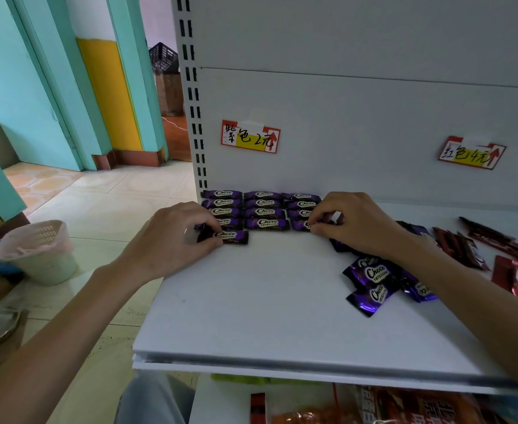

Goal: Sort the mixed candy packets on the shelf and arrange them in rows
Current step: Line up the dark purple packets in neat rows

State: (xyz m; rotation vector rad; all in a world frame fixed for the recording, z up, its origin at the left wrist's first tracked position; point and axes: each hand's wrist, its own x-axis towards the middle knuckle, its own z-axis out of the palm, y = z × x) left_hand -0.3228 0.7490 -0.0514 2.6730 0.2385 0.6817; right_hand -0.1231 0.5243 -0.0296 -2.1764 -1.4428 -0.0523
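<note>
Purple Choco packets (263,209) lie in three neat columns at the back left of the white shelf (266,301). My left hand (175,240) pinches the left end of a purple packet (231,236) at the front of the left column. My right hand (352,221) pinches the right end of a purple packet (300,224) at the front of the right column. A loose heap of purple packets (377,283) lies under my right forearm. Red packets (496,255) are scattered at the far right.
Two handwritten price tags hang on the back panel: one (250,136) above the purple rows, one (471,153) at the right. A bin with a pink liner (37,252) stands on the floor to the left. Goods fill the shelf below (404,405).
</note>
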